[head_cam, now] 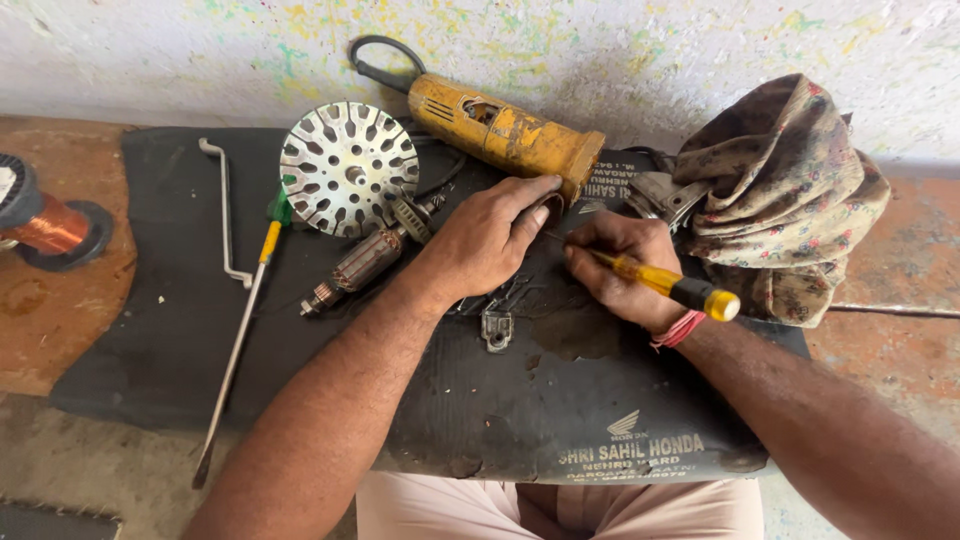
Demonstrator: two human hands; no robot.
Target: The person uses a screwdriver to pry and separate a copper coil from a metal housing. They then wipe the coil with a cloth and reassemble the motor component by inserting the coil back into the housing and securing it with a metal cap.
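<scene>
The right hand [625, 268] is gripping a yellow-handled screwdriver [665, 285], its tip hidden near the left hand [490, 240], which is curling closed over the head of a yellow angle grinder [505, 135] lying on a black mat [520, 410]. A motor armature [365, 262] and slotted metal disc [348, 168] are lying just beside.

Repair w/shop: angle grinder [505, 128], motor armature [362, 262], copper wire spool [45, 222], screwdrivers on floor mat [170, 330].
</scene>
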